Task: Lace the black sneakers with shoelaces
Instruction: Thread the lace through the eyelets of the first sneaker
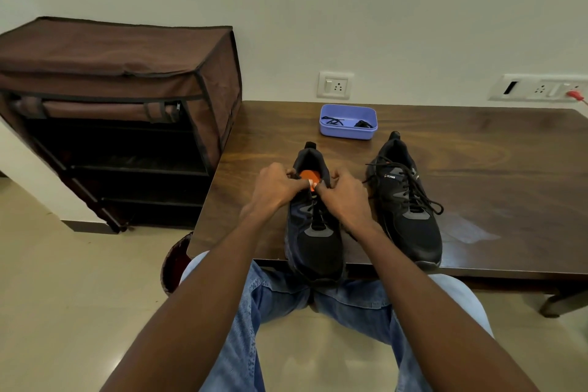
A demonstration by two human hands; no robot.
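Two black sneakers stand on a dark wooden table (pixel 477 149), toes toward me. The left sneaker (pixel 315 242) has an orange insole showing and a black lace running down its middle. My left hand (pixel 276 184) and my right hand (pixel 342 194) are at its upper eyelets, fingers curled, each pinching the lace or the eyelet edge there; the lace ends are hidden by the fingers. The right sneaker (pixel 410 219) is laced, with loose black lace ends lying across it. A blue plastic tray (pixel 348 132) behind the shoes holds black laces (pixel 332 121).
A brown fabric shoe rack (pixel 121 111) stands left of the table on the floor. Wall sockets (pixel 334 85) sit behind the table, with a red plug (pixel 574 94) at the far right. My knees in blue jeans are under the table's front edge.
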